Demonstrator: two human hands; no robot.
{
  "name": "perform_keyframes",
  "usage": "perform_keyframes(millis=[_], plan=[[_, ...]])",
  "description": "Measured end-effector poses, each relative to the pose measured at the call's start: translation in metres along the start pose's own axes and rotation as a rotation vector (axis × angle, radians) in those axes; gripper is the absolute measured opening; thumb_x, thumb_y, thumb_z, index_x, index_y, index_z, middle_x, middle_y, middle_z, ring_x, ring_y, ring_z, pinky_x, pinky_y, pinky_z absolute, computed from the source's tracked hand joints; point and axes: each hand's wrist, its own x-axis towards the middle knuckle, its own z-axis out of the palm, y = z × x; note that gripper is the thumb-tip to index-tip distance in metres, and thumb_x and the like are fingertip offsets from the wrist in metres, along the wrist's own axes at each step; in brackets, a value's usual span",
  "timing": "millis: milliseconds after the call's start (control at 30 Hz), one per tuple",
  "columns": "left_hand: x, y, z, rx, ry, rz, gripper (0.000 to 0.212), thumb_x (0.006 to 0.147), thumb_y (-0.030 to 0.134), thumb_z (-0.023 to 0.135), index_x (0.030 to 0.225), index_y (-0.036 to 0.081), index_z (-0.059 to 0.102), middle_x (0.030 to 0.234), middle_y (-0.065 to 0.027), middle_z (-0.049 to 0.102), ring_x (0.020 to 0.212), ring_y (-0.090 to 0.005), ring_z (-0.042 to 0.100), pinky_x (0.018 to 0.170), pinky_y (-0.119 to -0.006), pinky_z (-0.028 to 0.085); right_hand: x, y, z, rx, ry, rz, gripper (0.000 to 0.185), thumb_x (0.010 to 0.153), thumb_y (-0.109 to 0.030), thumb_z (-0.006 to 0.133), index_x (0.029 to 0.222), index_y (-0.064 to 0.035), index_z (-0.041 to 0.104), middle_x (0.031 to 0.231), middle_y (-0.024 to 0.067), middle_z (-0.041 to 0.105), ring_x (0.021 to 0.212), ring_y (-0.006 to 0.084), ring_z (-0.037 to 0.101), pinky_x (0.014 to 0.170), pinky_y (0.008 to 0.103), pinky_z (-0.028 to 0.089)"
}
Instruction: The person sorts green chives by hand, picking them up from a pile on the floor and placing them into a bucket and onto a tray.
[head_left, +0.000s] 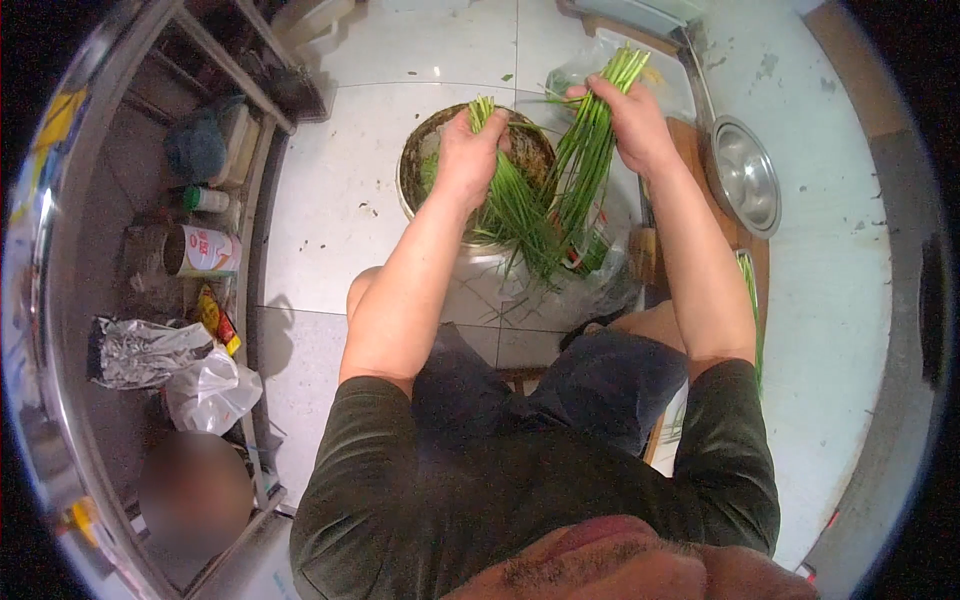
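Observation:
My left hand (471, 154) grips a bunch of green garlic chives (516, 199) near its pale cut ends, over a round metal pot (411, 161) with a stained inside. To the right and a little higher, my right hand (634, 124) holds a second, thicker bunch of the same long greens (583, 161), stem ends up and leaves hanging down. The leaf tips of both bunches meet beside the pot's right rim. Leafy scraps lie inside the pot; its far bottom is partly hidden by my left hand and the greens.
Clear plastic bags (615, 262) lie right of the pot. A steel basin (746, 178) leans by the wall beside a wooden board (684, 142). More greens (750, 285) lie near my right forearm. At left, a metal shelf holds a tin can (202, 251), a green-capped jar (206, 199) and a white plastic bag (214, 390).

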Motion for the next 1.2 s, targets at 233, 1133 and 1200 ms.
perform_keyframes(millis=[233,1133,1200], plan=[[-0.008,0.016,-0.002,-0.105,-0.103,0.019,0.019,0.088,0.017,0.064,0.099,0.003,0.059,0.068,0.0009,0.053,0.058,-0.0086,0.047,0.052,-0.024,0.039,0.006,-0.029,0.038,-0.123,-0.179,0.139,0.021,0.092,-0.021,0.054,0.1,-0.0014,0.057,0.092,0.0078,0.067,0.077,0.0128,0.062,0.066,0.0285,0.051],[-0.01,0.032,-0.007,0.086,0.068,0.04,0.025,0.082,0.024,0.065,0.087,-0.001,0.064,0.063,-0.0054,0.058,0.055,-0.0119,0.05,0.053,-0.031,0.043,0.026,-0.041,0.08,-0.486,-0.166,0.139,0.028,0.085,-0.023,0.065,0.1,-0.0003,0.061,0.089,0.0033,0.063,0.078,0.0103,0.057,0.07,0.0252,0.045],[-0.006,0.027,-0.008,0.175,0.021,0.099,0.026,0.083,0.024,0.063,0.091,-0.001,0.065,0.067,-0.0096,0.062,0.058,-0.0152,0.054,0.058,-0.033,0.046,0.026,-0.042,0.08,-0.392,-0.138,0.133,0.026,0.084,-0.022,0.065,0.098,-0.0001,0.062,0.088,0.0037,0.063,0.078,0.0109,0.057,0.069,0.0255,0.044]])
